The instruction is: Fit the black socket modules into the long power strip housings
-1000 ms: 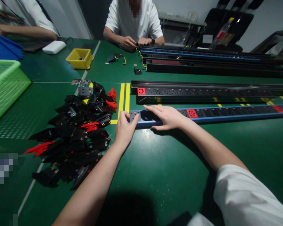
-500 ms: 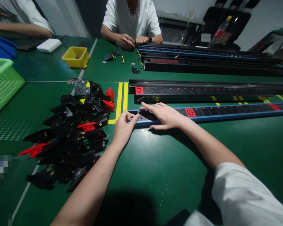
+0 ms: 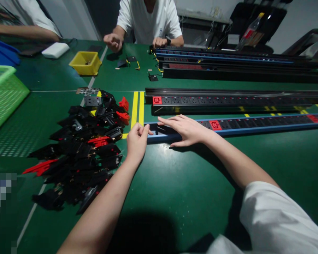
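Observation:
A long blue-framed power strip (image 3: 243, 128) with black sockets and a few red ones lies across the table in front of me. My left hand (image 3: 137, 141) is closed at its left end, thumb and forefinger curled over the frame. Just right of those fingertips shows a short bare stretch of the channel (image 3: 154, 132). My right hand (image 3: 187, 129) lies open over the sockets near that end, fingers stretched out, hiding part of the strip. Left of my left hand is a heap of black socket modules (image 3: 82, 151), several red ones among them.
Behind the blue strip lies a black power strip (image 3: 201, 101). More strips (image 3: 228, 74) lie farther back, near a person (image 3: 151, 24) in a white shirt. A yellow bin (image 3: 85, 64), green basket (image 3: 5, 95) and white box (image 3: 55, 50) are on the left.
My left fingers have drawn slightly left, and the channel at the strip's end now shows where a socket face was. My right hand stays put. The person opposite has moved one hand leftward.

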Available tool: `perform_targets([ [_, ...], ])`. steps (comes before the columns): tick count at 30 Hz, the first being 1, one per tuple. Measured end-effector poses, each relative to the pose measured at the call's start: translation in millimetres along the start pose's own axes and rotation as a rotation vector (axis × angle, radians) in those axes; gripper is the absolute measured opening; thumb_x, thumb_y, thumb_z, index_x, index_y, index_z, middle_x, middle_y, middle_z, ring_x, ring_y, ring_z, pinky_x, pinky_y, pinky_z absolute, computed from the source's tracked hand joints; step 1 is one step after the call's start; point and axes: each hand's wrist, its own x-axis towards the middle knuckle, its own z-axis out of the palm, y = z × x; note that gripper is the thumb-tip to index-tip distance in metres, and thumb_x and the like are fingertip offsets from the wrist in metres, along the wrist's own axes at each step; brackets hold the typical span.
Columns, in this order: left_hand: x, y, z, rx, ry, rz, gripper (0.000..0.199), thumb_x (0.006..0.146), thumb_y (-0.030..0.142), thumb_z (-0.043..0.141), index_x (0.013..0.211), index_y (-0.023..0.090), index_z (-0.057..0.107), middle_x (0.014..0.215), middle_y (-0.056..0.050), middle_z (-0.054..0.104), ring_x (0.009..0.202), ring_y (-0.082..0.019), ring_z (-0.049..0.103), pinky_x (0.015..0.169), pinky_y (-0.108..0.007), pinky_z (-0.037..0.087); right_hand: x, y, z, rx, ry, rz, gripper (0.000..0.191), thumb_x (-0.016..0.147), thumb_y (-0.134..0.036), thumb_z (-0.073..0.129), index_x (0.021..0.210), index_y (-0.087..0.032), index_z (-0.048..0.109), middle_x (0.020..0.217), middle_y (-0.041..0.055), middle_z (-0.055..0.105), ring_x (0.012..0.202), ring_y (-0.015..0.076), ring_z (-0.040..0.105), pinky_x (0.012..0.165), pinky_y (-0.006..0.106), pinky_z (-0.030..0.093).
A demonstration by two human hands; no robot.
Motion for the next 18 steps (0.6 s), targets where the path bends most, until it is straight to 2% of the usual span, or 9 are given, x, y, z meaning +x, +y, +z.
perform_targets([
  [5,1.1,-1.2,-0.5,0.005,0.008,-0.030,0.040,0.087,0.036,0.060,0.064,0.023,0.029,0.060,0.003,0.054,0.067,-0.016,0.064,0.068,-0.028,0.047,0.1,-2.2,1.2,-0.042,-0.003,0.052,0.088,0.088,-0.038,0.061,0.158,-0.025,0.008,0.145,0.0091,0.052,0.122,0.0291,0.050,0.097,0.044,0.040],
  [12,0.5,-0.2,-0.6,0.042,0.025,-0.011,0.041,0.086,0.034,0.060,0.063,0.023,0.029,0.059,0.003,0.052,0.066,-0.015,0.062,0.068,-0.027,0.048,2.1,-4.3,-1.6,-0.050,-0.027,0.051,0.078,0.089,-0.033,0.060,0.156,-0.027,0.020,0.138,0.0098,0.057,0.115,0.0296,0.050,0.093,0.044,0.041],
  [18,0.7,2.5,-1.6,0.023,0.030,-0.008,0.041,0.086,0.032,0.062,0.062,0.023,0.031,0.058,0.003,0.052,0.063,-0.014,0.060,0.066,-0.027,0.046,3.2,-4.6,-0.5,-0.133,-0.041,-0.008,0.069,0.091,-0.032,0.056,0.154,-0.027,0.027,0.147,0.0115,0.047,0.113,0.0297,0.048,0.094,0.046,0.039],
])
